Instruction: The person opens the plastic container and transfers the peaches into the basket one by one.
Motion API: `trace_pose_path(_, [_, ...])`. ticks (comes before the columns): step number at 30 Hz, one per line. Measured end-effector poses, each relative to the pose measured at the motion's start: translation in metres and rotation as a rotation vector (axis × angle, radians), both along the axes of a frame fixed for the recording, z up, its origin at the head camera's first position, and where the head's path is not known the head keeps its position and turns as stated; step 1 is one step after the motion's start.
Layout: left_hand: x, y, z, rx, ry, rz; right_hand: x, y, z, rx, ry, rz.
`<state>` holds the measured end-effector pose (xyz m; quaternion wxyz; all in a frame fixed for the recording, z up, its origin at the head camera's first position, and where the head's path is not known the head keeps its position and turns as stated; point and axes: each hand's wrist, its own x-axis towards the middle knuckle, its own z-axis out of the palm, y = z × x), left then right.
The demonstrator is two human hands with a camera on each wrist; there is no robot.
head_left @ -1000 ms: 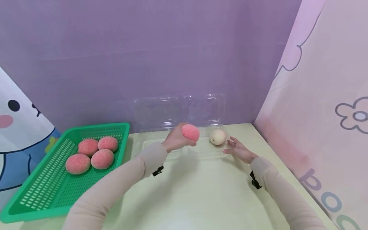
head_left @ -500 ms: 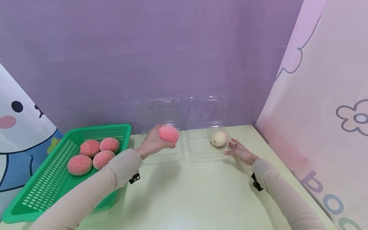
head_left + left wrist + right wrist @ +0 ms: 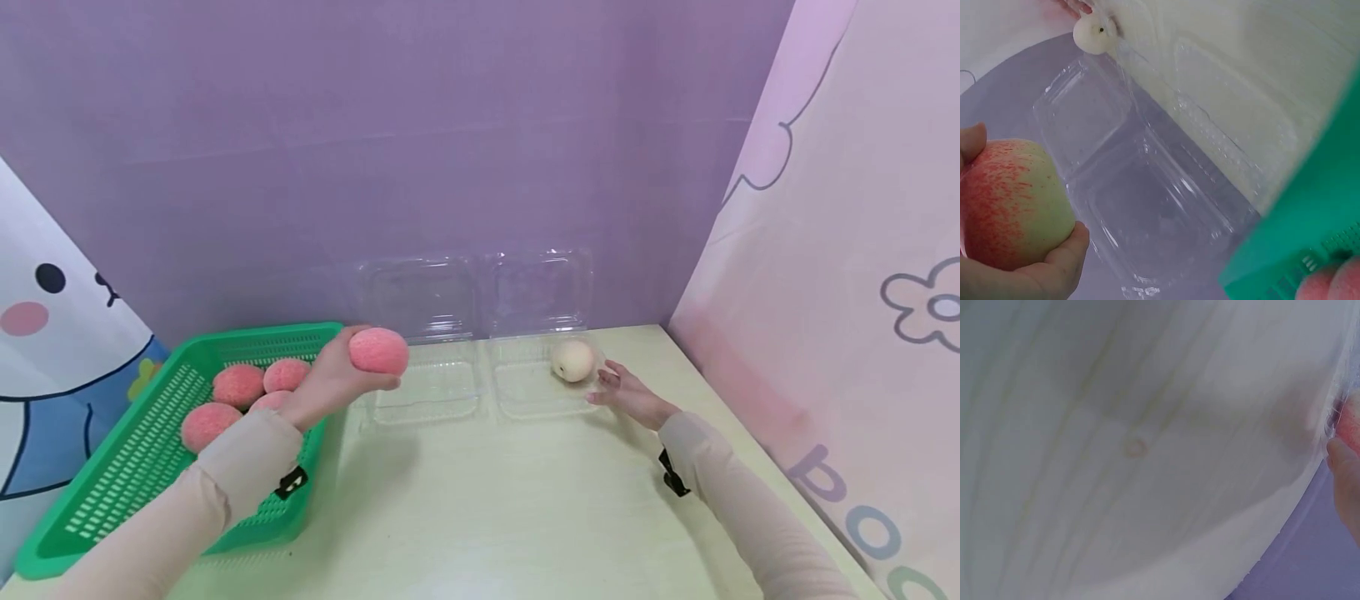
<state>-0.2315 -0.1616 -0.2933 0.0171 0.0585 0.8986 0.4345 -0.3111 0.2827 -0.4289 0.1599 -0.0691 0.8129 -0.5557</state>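
Note:
My left hand (image 3: 333,379) grips a peach (image 3: 378,352) above the table, just past the right rim of the green basket (image 3: 327,333). In the left wrist view this peach (image 3: 1019,206) is speckled red on one side and pale yellow-green on the other. Several pink peaches (image 3: 238,386) sit in the basket, one partly hidden by my left hand. A pale peach (image 3: 573,361) lies in the right clear plastic box (image 3: 528,400), whose lid stands open. Beside that box's right edge my right hand (image 3: 632,396) rests with loosely bent fingers, seemingly touching the plastic.
Left of that box stands another clear plastic box (image 3: 427,400), its lid (image 3: 420,296) raised against the purple backdrop (image 3: 450,125). A printed pink panel (image 3: 825,292) borders the table (image 3: 480,500) on the right.
My left hand has moved left with the peach, from between the boxes to the basket's right rim. The right hand and the pale peach have stayed nearly in place.

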Motion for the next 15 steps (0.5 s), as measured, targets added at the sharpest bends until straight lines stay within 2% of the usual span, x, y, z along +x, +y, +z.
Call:
trace_pose_path(5, [0.010, -0.025, 0.004, -0.050, -0.005, 0.050, -0.001, -0.003, -0.001, -0.012, 0.007, 0.002])
trace_pose_path(11, [0.017, -0.054, 0.004, -0.036, 0.021, 0.103, -0.003, -0.003, -0.003, -0.008, 0.014, 0.007])
trace_pose_path(15, [0.022, -0.071, 0.005, -0.055, 0.013, 0.151, -0.004, -0.002, -0.003, 0.002, 0.014, 0.010])
